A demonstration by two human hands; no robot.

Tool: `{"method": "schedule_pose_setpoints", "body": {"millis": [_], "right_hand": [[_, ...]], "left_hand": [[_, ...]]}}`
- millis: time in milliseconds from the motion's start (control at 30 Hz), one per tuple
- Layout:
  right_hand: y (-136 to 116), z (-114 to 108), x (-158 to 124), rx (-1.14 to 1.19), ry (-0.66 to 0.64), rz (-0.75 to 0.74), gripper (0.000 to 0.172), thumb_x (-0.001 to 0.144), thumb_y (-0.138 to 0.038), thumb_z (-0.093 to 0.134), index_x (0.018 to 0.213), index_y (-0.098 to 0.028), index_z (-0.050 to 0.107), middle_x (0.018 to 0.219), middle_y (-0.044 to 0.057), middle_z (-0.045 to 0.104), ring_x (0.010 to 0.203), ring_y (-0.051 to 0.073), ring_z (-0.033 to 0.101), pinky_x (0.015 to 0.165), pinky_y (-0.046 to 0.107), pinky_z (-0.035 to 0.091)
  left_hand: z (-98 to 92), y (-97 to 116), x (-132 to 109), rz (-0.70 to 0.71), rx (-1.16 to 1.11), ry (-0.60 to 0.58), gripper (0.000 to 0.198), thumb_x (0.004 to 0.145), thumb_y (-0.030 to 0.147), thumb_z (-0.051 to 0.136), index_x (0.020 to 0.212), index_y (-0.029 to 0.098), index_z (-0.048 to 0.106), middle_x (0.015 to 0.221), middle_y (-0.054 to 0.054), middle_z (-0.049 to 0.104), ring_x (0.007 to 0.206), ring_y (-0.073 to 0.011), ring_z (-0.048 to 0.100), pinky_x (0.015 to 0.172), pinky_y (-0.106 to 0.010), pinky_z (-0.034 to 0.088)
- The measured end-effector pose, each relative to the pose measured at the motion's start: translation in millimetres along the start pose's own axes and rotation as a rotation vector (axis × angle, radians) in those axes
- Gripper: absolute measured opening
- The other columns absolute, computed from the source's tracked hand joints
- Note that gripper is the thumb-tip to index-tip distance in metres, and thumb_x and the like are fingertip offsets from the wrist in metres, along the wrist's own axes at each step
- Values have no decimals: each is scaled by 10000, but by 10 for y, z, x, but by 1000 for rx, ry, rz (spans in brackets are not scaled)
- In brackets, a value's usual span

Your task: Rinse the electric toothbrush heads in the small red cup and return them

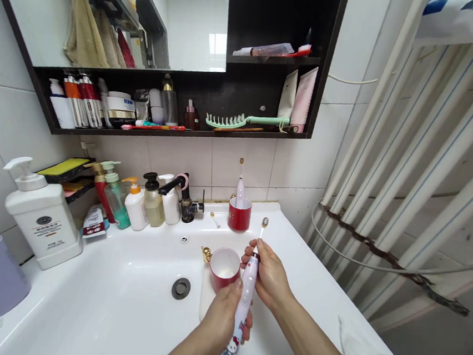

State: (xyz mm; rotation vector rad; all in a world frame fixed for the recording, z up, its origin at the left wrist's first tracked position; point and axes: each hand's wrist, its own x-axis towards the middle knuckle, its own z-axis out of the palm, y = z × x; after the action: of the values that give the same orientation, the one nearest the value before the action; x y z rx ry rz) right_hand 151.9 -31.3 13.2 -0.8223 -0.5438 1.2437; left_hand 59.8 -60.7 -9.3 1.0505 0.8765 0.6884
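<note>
Over the right side of the sink I hold an electric toothbrush point(246, 290) with a pink and light blue handle and a cartoon print. My left hand point(223, 313) is wrapped round the handle's middle. At the neck, my right hand point(271, 273) pinches the brush head point(263, 227) where it meets the handle; the bristles point up. Just left of the hands is a red cup point(224, 265) with a white inside and a gold handle, partly hidden by my left hand. On the ledge behind, another red cup point(239, 216) holds a second electric toothbrush point(240, 192) upright.
A loose brush head point(214, 220) lies on the ledge beside the black faucet point(188, 201). Several pump bottles point(135, 207) line the back left. A mirrored cabinet point(182, 132) hangs above, its shelf holding a green hairbrush point(245, 122). White pipes point(410, 200) run along the right wall.
</note>
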Motion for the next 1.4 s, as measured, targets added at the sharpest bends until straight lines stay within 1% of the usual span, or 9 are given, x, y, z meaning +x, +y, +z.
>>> {"method": "schedule_pose_setpoints", "body": {"millis": [133,300,600,733,867,1133,1233,1333,1400], "right_hand": [[-7,-1,1,1,5,3,160,631,-346,464,623,-188,441,480,-50,463,403,68,439,420,213,362],[-14,5,-20,-5,11,-1,148,633,-335,465,618,-189,443,490,-46,469,420,72,451,434,218,373],[-107,-155,139,-44,42,-30,151,599,-330,512,607,-179,505,552,-25,500,461,64,457,459,209,392],[-132,-171,203,-254,2,-87,179,575,-321,534,657,-162,534,460,-56,408,392,39,377,379,175,341],[-80,8,369,-645,-11,-174,151,601,-304,491,672,-170,489,474,-56,416,393,52,410,373,191,358],[368,431,1057,-1148,-5,-133,124,614,-236,499,531,-149,466,423,-20,456,398,101,473,384,231,377],[498,497,1304,-1338,-5,-103,155,687,-257,438,705,-122,513,651,24,539,574,101,510,527,254,414],[581,549,1479,-1508,-19,-92,234,730,-262,374,916,-145,455,925,46,487,768,117,484,655,306,401],[614,576,1553,-1602,-32,-96,253,729,-261,376,951,-156,436,972,53,463,811,133,471,679,325,392]], "left_hand": [[1,12,-11,-81,-87,-55,443,606,576,273,634,152,399,406,44,417,300,-52,353,353,-193,240],[-15,2,-5,41,61,15,431,601,569,297,634,152,402,412,41,434,301,-58,366,346,-193,249],[-53,38,-2,-81,-68,-26,481,578,611,262,627,153,400,408,44,419,295,-52,355,346,-190,231],[-129,153,48,-53,-225,106,436,594,578,300,606,154,400,408,57,392,304,-38,338,359,-180,204],[-184,216,74,-11,-322,183,440,589,585,300,587,155,391,395,52,396,305,-38,323,362,-181,189],[-343,289,133,22,-470,273,405,605,559,325,625,161,399,407,45,425,318,-46,347,368,-183,222],[-373,297,162,16,-490,318,408,598,561,333,614,159,399,406,45,425,313,-43,348,363,-178,215],[-367,277,198,56,-483,335,416,601,562,321,606,154,402,399,43,420,318,-50,367,362,-179,219],[-360,262,225,57,-472,331,429,607,567,294,603,152,403,397,39,421,322,-60,383,363,-185,230]]}}
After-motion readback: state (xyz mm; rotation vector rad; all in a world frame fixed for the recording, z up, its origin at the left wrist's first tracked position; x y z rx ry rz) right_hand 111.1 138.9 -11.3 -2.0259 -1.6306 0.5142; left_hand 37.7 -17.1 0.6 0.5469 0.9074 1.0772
